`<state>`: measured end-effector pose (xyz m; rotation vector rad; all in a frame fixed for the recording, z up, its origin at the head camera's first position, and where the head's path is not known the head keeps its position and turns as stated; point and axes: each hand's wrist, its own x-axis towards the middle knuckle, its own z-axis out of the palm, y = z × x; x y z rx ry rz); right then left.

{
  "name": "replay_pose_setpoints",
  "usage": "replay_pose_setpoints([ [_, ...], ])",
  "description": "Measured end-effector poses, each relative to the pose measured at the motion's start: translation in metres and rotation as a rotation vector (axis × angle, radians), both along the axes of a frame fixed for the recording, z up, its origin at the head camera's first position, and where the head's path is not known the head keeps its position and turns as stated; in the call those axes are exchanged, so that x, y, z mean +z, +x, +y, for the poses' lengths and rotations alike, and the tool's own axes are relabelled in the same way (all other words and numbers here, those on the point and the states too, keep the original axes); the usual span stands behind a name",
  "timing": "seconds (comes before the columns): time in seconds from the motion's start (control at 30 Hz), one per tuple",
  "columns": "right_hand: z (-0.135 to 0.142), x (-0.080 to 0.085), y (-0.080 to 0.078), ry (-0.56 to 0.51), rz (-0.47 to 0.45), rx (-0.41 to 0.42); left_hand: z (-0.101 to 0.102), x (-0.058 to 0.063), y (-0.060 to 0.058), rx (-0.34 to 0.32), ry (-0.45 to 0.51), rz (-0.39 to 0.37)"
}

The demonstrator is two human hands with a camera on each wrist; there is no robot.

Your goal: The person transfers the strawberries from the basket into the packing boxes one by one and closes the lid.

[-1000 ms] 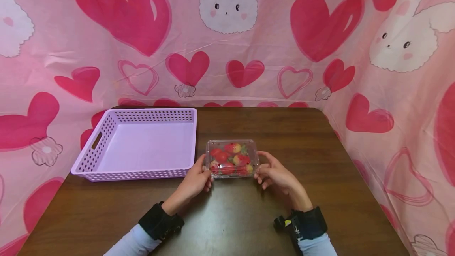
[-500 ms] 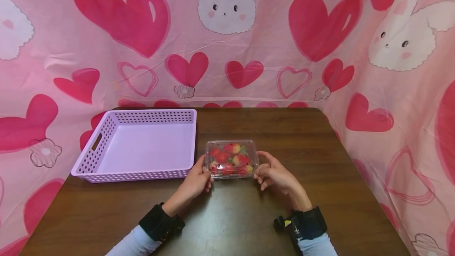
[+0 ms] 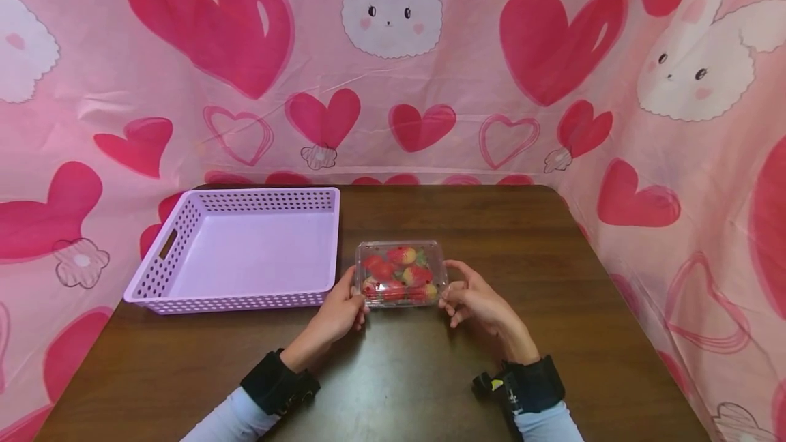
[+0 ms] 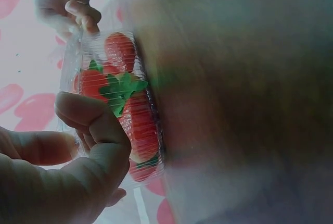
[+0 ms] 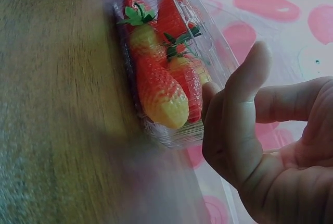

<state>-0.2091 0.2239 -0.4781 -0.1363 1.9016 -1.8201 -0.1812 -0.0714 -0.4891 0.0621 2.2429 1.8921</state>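
Note:
A clear plastic clamshell box (image 3: pixel 402 275) of strawberries sits on the dark wooden table between both hands, its lid down. Red strawberries with pale yellow tips and green leaves (image 4: pixel 122 91) show through the ribbed walls. My left hand (image 3: pixel 336 311) holds the box's near left corner, with thumb and fingers bent at the edge. On the opposite side, my right hand (image 3: pixel 482 304) grips the near right corner, its index finger reaching along the side wall. In the right wrist view the curled fingers (image 5: pixel 229 135) stand right at the box's end, where the strawberries (image 5: pixel 161 94) show large.
A shallow lilac basket (image 3: pixel 258 251) with perforated walls stands on the left of the table (image 3: pixel 491 224), its bare floor visible. Its right side lies close to the left hand. A pink curtain (image 3: pixel 424 74) with hearts and rabbits surrounds the table at the back and sides.

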Motion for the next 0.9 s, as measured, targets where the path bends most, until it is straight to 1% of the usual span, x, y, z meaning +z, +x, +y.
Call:
replay_pose_setpoints([
  [0.27,-0.0008,-0.0015,0.0000,0.004,0.005,-0.003,-0.0004,-0.0010,0.0007,-0.002,-0.021,0.007],
  [0.4,-0.0007,-0.0016,-0.0005,0.001,0.008,-0.005,0.0001,-0.0005,-0.0001,0.004,-0.016,0.001],
  [0.57,-0.0007,-0.0011,-0.0009,0.000,0.005,0.006,0.0004,0.0011,-0.0003,0.004,-0.015,0.016],
  [0.67,-0.0007,-0.0009,-0.0005,0.005,0.005,0.011,0.0003,0.0020,0.0004,0.006,-0.014,0.013],
  [0.9,-0.0013,-0.0019,0.0002,0.029,-0.003,0.003,-0.0004,0.0030,0.0016,0.010,0.037,-0.008],
])
